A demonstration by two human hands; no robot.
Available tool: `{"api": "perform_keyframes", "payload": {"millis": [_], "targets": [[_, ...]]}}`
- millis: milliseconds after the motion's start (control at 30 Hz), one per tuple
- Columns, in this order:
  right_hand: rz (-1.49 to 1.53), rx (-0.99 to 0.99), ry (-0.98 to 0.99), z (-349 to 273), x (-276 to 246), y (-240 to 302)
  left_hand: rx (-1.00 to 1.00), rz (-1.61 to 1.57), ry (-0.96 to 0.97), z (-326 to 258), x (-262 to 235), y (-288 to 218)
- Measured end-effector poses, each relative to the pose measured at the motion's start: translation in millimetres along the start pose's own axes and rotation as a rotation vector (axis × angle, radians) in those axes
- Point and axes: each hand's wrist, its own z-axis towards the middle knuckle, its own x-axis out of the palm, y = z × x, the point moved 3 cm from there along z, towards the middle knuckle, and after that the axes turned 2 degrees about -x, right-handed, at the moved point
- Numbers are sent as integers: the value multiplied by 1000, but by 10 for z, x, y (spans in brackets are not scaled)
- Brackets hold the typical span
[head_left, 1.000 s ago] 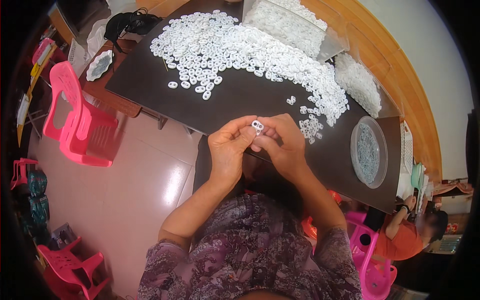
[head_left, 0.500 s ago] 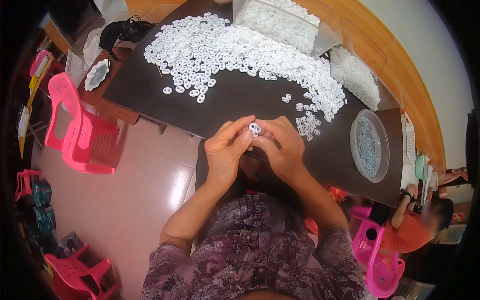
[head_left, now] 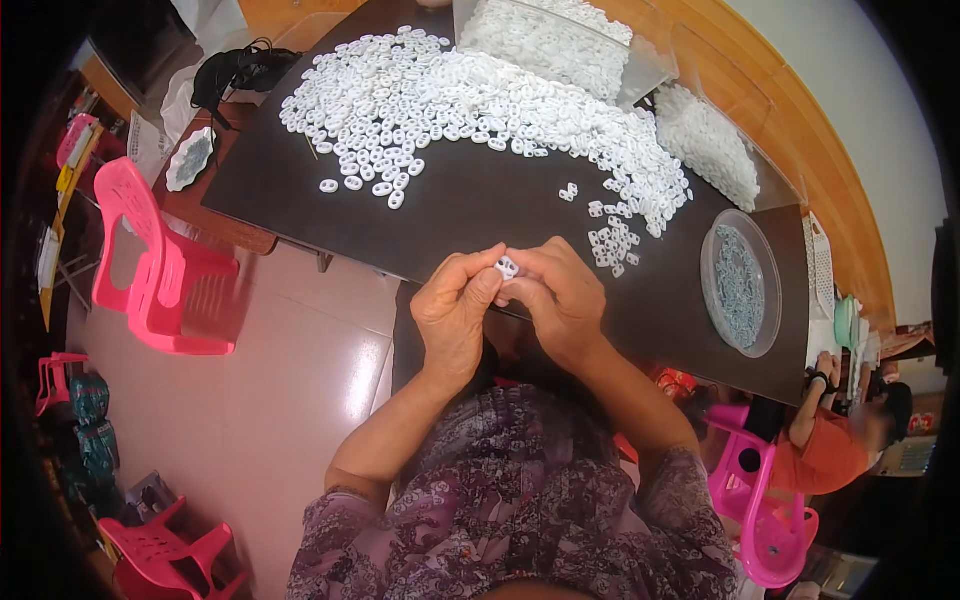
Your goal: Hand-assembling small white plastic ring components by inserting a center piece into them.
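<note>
Just past the near edge of the dark table (head_left: 480, 205), my left hand (head_left: 448, 315) and my right hand (head_left: 562, 300) meet fingertip to fingertip. Between them they pinch a small white plastic piece with two holes (head_left: 507, 267). Both hands are closed on it, and the fingers cover part of it. A broad heap of white oval two-holed pieces (head_left: 390, 95) spreads across the far side of the table. Closer to my right hand lies a small cluster of white pieces (head_left: 613, 245), with a couple apart from it.
At the right stands a round clear tub (head_left: 712, 290) of small grey-blue parts. Clear bins (head_left: 640, 75) of white pieces line the back. Pink chairs (head_left: 150, 265) stand on the left floor; a pink stool (head_left: 775, 530) is at lower right. A person in orange (head_left: 825, 455) sits at far right.
The white piece is turned a little between my fingertips, and more of it is covered now. My hands stay together in nearly the same place. The view has shifted slightly.
</note>
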Motion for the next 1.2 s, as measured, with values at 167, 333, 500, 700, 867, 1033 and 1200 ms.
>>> {"api": "perform_keyframes", "payload": {"millis": [167, 333, 500, 700, 867, 1033, 1200], "targets": [[-2, -26, 0, 2, 20, 13, -13, -42, -12, -5, 2, -1], [110, 170, -31, -13, 37, 57, -8, -34, -37, -23, 31, -60], [60, 105, -63, -21, 40, 77, -11, -8, -66, -55, 86, -125], [-69, -70, -90, 19, 48, 119, 59, 117, -4, -59, 22, -59], [-131, -145, -106, 10, 15, 183, 62, -7, -6, -83, 116, -141], [-103, -163, -117, -20, 51, 188, 113, 21, -8, -112, 91, -129], [-124, -177, -147, -29, 70, 151, 254, 245, -106, -126, 106, -66]]}}
